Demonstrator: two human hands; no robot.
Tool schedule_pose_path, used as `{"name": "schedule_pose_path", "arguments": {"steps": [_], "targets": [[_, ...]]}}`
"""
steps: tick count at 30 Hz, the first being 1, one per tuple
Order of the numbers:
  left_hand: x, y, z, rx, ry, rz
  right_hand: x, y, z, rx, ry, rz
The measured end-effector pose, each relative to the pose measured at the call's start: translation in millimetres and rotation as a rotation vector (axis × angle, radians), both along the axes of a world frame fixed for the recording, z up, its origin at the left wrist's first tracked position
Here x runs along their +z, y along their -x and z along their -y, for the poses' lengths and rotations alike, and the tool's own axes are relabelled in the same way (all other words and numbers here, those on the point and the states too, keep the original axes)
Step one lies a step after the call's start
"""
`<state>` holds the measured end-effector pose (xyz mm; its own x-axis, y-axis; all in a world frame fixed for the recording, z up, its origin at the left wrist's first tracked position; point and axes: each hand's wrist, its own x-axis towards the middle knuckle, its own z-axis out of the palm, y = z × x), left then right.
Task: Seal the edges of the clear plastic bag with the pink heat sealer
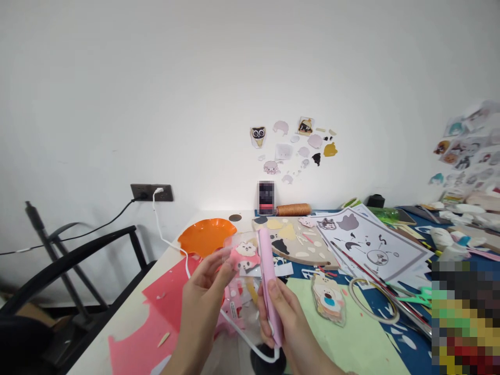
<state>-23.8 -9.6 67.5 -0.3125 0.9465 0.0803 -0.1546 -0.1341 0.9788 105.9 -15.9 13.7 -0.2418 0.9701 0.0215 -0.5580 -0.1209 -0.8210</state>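
Right hand (282,312) is closed around a pink slab-shaped tool (269,284), held upright, with a white cable (250,341) leaving its lower end and running back to the wall socket (152,192) (looks like a small heat sealer, can't confirm). Left hand (203,291) pinches a clear plastic pouch (239,249) at its near edge, between thumb and fingers; inside the pouch sits a pink-and-white cartoon cutout (245,256). The pouch edge is touching or just beside the upper part of the pink tool; I can't tell which.

To do this step well, my read: keep the pouch edge flat and taut against the tool, keep the cutout clear of the seam line, and keep fingertips off the working edge. The cable loops under the wrists, so watch for snagging.

Just beyond the hands: pink paper sheet (172,297) left, pale green sheet (351,333) right with another bagged cutout (328,298) lying on it, and a tape ring (373,299) beside that.

Containers, mid-table: orange scalloped dish (205,235), which looks empty from this angle. A beige board (297,245) carries loose cut shapes. Printed pattern sheet (371,242) lies right of it.

Far edge: spool of brown thread (294,209) lying on its side, and stickers (297,146) on the wall.
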Motion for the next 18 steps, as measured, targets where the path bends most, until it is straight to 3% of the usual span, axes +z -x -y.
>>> {"name": "schedule_pose_path", "arguments": {"steps": [7, 18], "targets": [[-3.9, 2.1, -2.9, -0.022, 0.089, 0.071, 0.3, -0.2, -0.8, 0.009, 0.003, 0.015], [-0.6, 0.6, -1.4, -0.055, 0.018, 0.144, 1.5, 0.0, -1.0, 0.007, 0.023, -0.007]]}}
